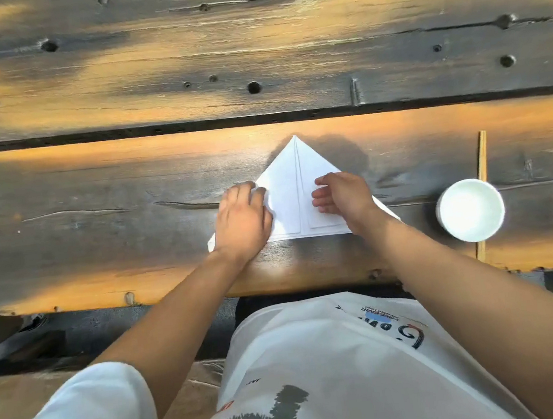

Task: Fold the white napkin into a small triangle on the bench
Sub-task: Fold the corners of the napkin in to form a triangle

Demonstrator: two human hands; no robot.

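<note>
The white napkin [295,186] lies flat on the dark wooden bench [96,209] as a triangle, apex pointing away from me, with two flaps meeting along a centre seam. My left hand [243,218] presses palm down on the triangle's left part, covering its left corner. My right hand [341,198] rests on the right flap, fingers curled on the paper toward the seam. Its wrist hides part of the right corner.
A white bowl [470,210] stands to the right of the napkin, resting on a pair of wooden chopsticks [481,158]. A gap [258,119] between planks runs across beyond the napkin. The bench's near edge [294,286] is just above my lap.
</note>
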